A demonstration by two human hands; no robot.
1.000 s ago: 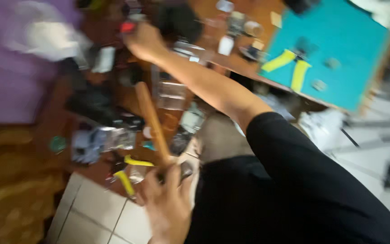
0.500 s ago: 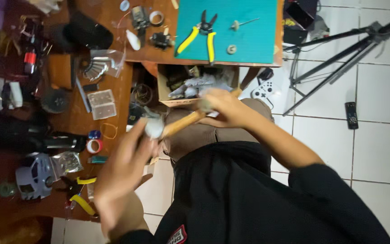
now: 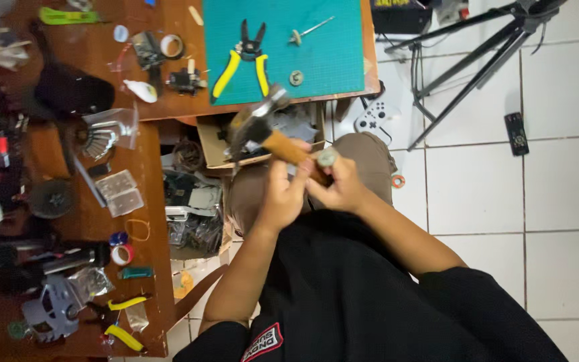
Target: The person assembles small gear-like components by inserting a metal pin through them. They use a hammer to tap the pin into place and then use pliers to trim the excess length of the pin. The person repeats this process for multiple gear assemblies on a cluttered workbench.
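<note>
I hold a hammer over my lap, with a wooden handle (image 3: 283,149) and a metal head (image 3: 257,115) that points toward the desk edge. My left hand (image 3: 281,196) is wrapped around the handle from below. At the butt end of the handle, my right hand (image 3: 342,190) pinches a small grey round disc (image 3: 326,158). The two hands touch each other.
A green cutting mat (image 3: 316,60) on the wooden desk (image 3: 149,174) holds yellow-handled pliers (image 3: 244,57) and small round parts. An open cardboard box (image 3: 212,144) sits under the desk edge. On the tiled floor are a white game controller (image 3: 375,115), a tripod (image 3: 477,60) and a remote (image 3: 517,133).
My left arm has come back from the desk. Both hands now meet on the hammer in front of me, and the view has swung toward the mat.
</note>
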